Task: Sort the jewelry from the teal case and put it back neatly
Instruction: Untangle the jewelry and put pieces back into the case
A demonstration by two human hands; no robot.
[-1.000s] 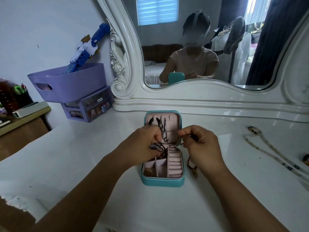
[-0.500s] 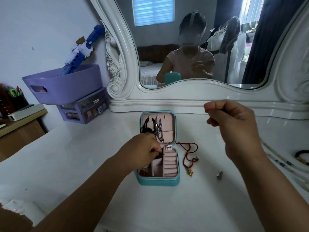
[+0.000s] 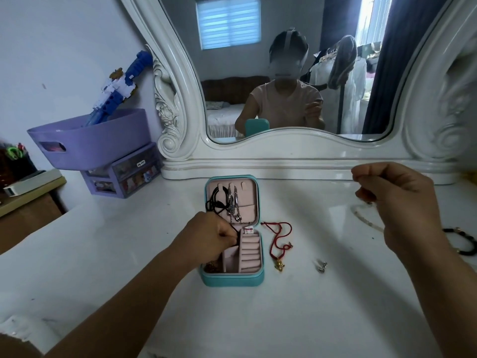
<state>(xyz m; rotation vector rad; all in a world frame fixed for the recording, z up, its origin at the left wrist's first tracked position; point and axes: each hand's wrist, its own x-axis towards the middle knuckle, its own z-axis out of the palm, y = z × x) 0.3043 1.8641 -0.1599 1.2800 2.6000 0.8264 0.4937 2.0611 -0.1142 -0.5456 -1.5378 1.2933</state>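
Note:
The teal case [image 3: 232,280] lies open at the middle of the white dresser top, its pink lid [image 3: 247,210] leaning back. Silver chains [image 3: 233,205] and a black cord [image 3: 215,201] hang in the lid. My left hand [image 3: 209,236] is over the tray's left side, pinching the black cord. My right hand [image 3: 397,202] is raised far right of the case, fingers closed; nothing shows in it. A red cord necklace [image 3: 277,239] with a gold pendant and a small silver piece [image 3: 322,266] lie right of the case.
A white bead necklace [image 3: 366,222] and a black bead bracelet [image 3: 464,241] lie at the far right. The mirror's base [image 3: 284,161] runs behind the case. A purple basket [image 3: 90,140] on a small drawer unit [image 3: 124,177] stands at the back left.
My right hand let go of the red cord necklace beside the case, then rose and moved far right. My left hand stays in the case on the black cord.

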